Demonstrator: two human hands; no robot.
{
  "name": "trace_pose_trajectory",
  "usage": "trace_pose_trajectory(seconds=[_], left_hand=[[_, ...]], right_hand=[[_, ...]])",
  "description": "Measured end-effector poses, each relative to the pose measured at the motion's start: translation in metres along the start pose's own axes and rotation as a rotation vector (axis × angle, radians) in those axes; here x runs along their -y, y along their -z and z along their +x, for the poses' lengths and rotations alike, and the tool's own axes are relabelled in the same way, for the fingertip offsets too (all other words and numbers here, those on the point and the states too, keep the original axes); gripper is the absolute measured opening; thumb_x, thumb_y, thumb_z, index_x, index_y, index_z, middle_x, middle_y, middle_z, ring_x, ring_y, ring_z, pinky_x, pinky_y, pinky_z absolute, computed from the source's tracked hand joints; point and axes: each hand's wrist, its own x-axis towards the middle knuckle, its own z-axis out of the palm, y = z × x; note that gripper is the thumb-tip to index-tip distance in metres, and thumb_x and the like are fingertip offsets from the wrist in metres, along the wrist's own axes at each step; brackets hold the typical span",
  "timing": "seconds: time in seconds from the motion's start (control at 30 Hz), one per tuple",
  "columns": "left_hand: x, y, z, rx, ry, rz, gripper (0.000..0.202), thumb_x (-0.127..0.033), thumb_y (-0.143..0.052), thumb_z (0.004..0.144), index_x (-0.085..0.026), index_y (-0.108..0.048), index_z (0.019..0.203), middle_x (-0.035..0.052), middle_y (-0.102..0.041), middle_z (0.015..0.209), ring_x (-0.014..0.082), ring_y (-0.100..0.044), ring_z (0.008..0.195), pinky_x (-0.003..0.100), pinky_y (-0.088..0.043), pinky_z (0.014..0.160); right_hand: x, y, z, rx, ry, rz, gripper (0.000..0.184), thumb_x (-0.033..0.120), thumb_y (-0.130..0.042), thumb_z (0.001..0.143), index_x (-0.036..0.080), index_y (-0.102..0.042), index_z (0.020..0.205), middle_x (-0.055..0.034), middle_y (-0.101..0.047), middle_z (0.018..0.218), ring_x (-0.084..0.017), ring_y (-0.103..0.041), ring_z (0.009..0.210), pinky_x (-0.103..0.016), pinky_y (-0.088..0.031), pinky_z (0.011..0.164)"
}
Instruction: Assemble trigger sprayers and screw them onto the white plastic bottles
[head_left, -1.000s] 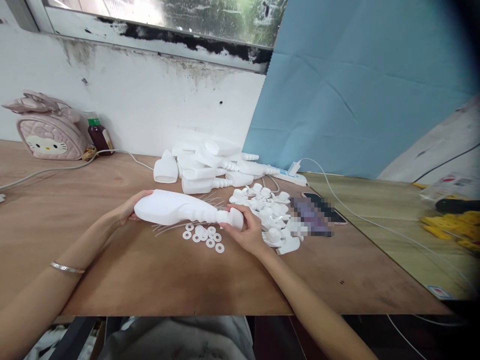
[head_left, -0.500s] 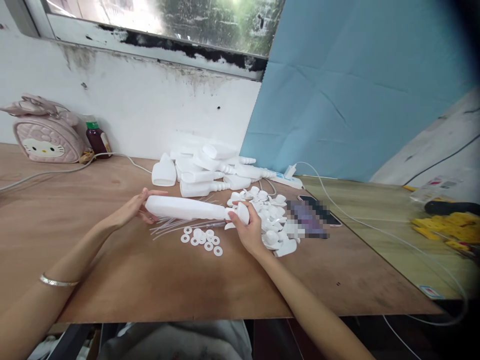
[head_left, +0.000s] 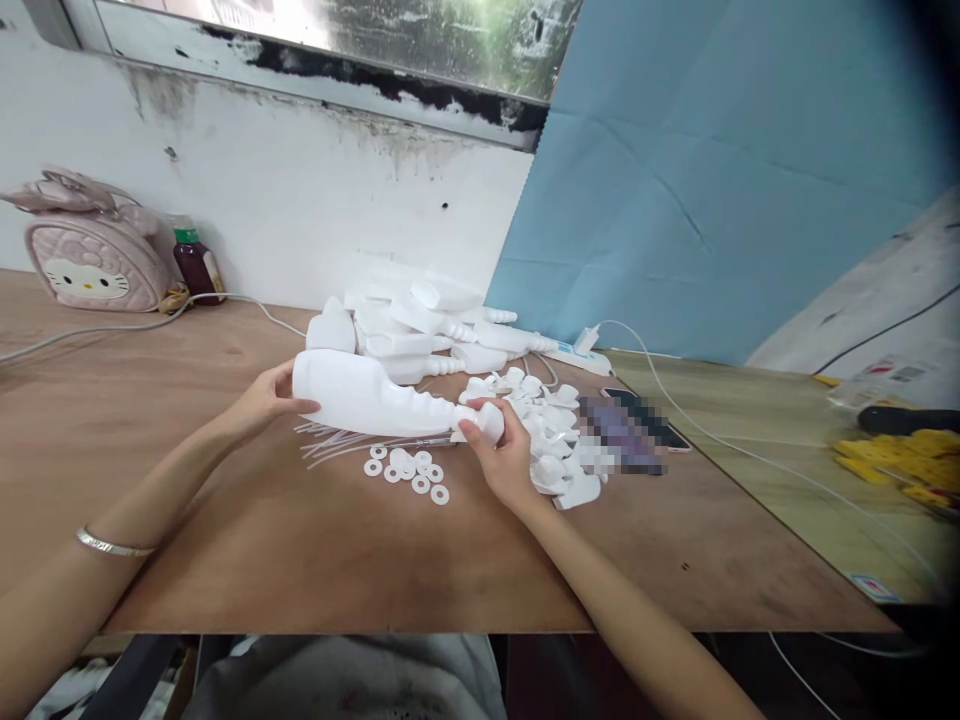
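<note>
A white plastic bottle [head_left: 360,395] with a ribbed neck lies sideways in the air above the table. My left hand [head_left: 268,402] closes around its wide base at the left. At the neck end, my right hand [head_left: 504,452] grips a small white cap [head_left: 490,424] between thumb and fingers; the cap sits against the mouth of the neck. Under the bottle lie thin clear tubes [head_left: 330,447] and, closer to me, several white ring washers [head_left: 420,485]. Beside my right hand spreads a heap of white plastic cap pieces [head_left: 559,445].
Similar white bottles [head_left: 405,345] are piled against the wall. A power strip [head_left: 589,358], a phone [head_left: 667,435] and a cable lie to the right. At the left back stand a pink bag [head_left: 94,262] and a dark bottle with a green cap [head_left: 196,268].
The bottle has turned about its long axis, so its broad side and ribbed neck now face me. My left hand has shifted its hold on the base; my right hand stays at the cap.
</note>
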Motion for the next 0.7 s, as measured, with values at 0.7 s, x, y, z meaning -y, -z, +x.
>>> trace_pose_trajectory(seconds=[0.7], left_hand=[[0.009,0.007,-0.009,-0.395,-0.696,1.11,0.019,-0.023,-0.052,0.077,-0.02,-0.054,0.096,0.0091,-0.065,0.103,0.0211,-0.059,0.094,0.032,-0.039,0.081]], right_hand=[[0.006,-0.008,-0.001,0.237,-0.371,0.21,0.027,0.036,-0.071,0.063,0.016,-0.058,0.078,0.0016,-0.063,0.054,-0.015,-0.059,0.051,-0.025,-0.045,0.052]])
